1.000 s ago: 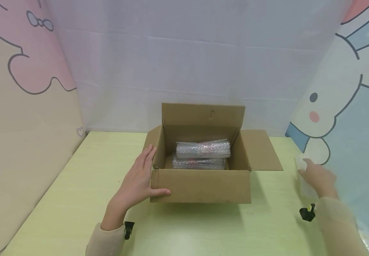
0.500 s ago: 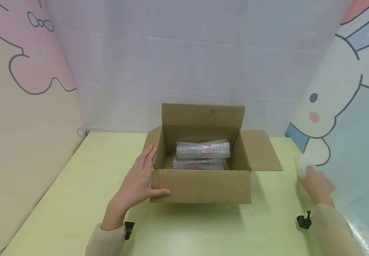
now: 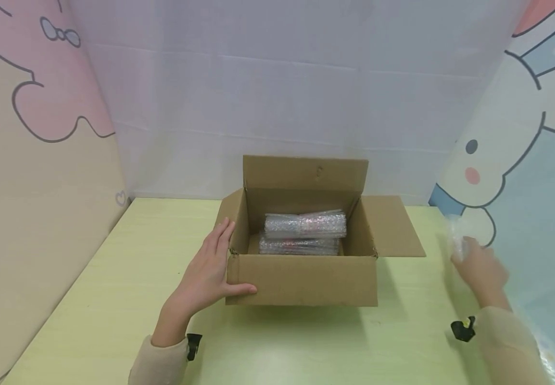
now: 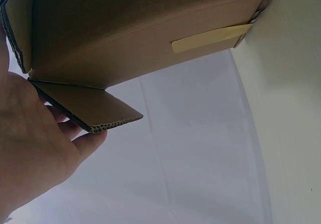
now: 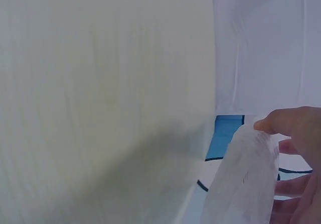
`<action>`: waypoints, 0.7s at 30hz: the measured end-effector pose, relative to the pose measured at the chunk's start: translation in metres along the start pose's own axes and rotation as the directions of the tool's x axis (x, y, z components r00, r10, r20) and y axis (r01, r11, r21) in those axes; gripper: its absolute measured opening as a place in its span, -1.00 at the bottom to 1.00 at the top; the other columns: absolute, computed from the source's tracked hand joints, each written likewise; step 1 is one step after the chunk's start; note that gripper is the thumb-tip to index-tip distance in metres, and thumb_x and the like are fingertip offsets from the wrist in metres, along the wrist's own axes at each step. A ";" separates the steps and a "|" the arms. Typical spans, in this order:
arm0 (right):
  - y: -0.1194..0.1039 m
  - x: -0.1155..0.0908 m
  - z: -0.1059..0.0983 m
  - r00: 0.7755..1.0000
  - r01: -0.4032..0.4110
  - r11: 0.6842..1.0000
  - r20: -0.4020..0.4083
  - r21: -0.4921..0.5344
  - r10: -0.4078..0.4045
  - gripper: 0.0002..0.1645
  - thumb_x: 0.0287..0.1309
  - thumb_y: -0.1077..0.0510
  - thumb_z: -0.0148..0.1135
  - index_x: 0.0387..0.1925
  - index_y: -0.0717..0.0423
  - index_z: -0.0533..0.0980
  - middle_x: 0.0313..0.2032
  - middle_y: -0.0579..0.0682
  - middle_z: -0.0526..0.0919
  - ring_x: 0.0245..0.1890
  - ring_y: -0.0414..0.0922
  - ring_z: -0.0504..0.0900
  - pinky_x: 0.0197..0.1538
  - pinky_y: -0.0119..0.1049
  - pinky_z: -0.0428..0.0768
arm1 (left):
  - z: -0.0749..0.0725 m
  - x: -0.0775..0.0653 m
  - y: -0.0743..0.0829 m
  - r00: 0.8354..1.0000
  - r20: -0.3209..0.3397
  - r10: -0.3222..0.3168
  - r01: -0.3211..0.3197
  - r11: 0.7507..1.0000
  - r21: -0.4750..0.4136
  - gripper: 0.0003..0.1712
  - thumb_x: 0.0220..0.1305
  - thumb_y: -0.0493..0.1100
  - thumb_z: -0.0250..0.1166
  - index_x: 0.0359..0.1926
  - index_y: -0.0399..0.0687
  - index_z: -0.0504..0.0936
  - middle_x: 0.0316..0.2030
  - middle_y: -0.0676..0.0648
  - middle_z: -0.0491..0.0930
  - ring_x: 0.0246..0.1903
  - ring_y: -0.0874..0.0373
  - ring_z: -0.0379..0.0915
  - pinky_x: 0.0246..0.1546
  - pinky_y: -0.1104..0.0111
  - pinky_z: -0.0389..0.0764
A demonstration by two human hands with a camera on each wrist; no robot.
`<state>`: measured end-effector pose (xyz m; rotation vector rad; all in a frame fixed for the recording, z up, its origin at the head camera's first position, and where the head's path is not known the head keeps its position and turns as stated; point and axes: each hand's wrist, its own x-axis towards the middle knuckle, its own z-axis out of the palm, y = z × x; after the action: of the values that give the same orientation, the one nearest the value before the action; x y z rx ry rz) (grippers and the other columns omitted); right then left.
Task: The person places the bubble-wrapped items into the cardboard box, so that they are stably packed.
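An open-topped cardboard box (image 3: 301, 280) stands mid-table with its flaps spread. Two bubble-wrapped bundles lie inside, the upper bundle (image 3: 305, 225) across the lower bundle (image 3: 299, 247). My left hand (image 3: 205, 270) rests at the box's front left corner, thumb on the front flap and outstretched fingers along the left flap. In the left wrist view, fingertips show behind that flap (image 4: 95, 106). To the right of the box, my right hand (image 3: 482, 270) pinches a whitish, translucent bubble-wrap packet (image 5: 243, 179), thumb on its near face and fingers behind. Its contents cannot be made out.
The pale yellow table (image 3: 114, 299) meets a white cloth backdrop (image 3: 282, 101) behind the box. Cartoon-printed side panels, including a rabbit panel (image 3: 537, 214), flank both sides. Something clear and shiny (image 3: 549, 363) lies near the right forearm. The right flap (image 3: 393, 224) juts outward.
The bubble-wrap packet in my right hand has shifted upward in the head view, along the table's right edge. My left hand, the box and its bundles have stayed put.
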<state>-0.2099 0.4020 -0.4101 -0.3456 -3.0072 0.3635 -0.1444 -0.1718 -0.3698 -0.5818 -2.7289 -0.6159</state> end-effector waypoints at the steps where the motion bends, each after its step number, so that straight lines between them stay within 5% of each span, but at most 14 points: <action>1: -0.002 0.000 -0.003 1.000 0.009 1.000 -0.014 -0.004 -0.009 -0.23 0.38 -0.18 -0.21 0.37 0.30 0.11 0.07 0.61 0.32 -0.05 0.54 0.38 -0.39 0.35 0.46 | 0.000 0.000 0.000 1.000 0.000 -0.002 0.002 1.000 0.001 0.56 -0.31 0.40 0.52 0.51 -0.24 -0.15 0.51 -0.26 -0.12 0.49 -0.18 -0.11 0.44 -0.03 0.17; 12: -0.052 -0.007 -0.062 0.980 0.133 0.991 -0.147 -0.019 -0.135 -0.28 0.36 -0.09 -0.08 0.40 0.20 0.16 0.20 0.51 0.29 0.13 0.46 0.29 -0.25 0.48 0.40 | -0.001 0.000 0.001 1.000 0.008 -0.008 0.008 1.000 0.001 0.55 -0.29 0.39 0.52 0.52 -0.23 -0.16 0.51 -0.25 -0.13 0.49 -0.17 -0.13 0.45 0.00 0.15; 16: -0.075 -0.011 -0.082 0.954 0.194 0.980 -0.226 -0.033 -0.197 -0.30 0.34 -0.07 -0.02 0.41 0.13 0.18 0.23 0.47 0.30 0.12 0.45 0.31 -0.25 0.43 0.43 | -0.001 0.000 0.001 1.000 0.007 -0.005 0.005 1.000 -0.002 0.55 -0.29 0.38 0.52 0.52 -0.23 -0.16 0.51 -0.25 -0.13 0.49 -0.17 -0.13 0.45 -0.01 0.15; 21: -0.104 -0.021 -0.102 0.889 0.305 0.952 -0.347 -0.035 -0.298 -0.33 0.26 0.01 0.12 0.37 0.06 0.27 0.27 0.43 0.32 0.10 0.43 0.37 -0.50 0.22 0.46 | -0.002 0.000 0.001 1.000 0.008 -0.001 0.001 1.000 -0.003 0.55 -0.29 0.38 0.52 0.51 -0.24 -0.16 0.51 -0.26 -0.13 0.49 -0.18 -0.13 0.46 0.00 0.14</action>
<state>-0.1994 0.3214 -0.2871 0.0606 -2.6445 0.2694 -0.1438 -0.1716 -0.3681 -0.5842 -2.7362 -0.6195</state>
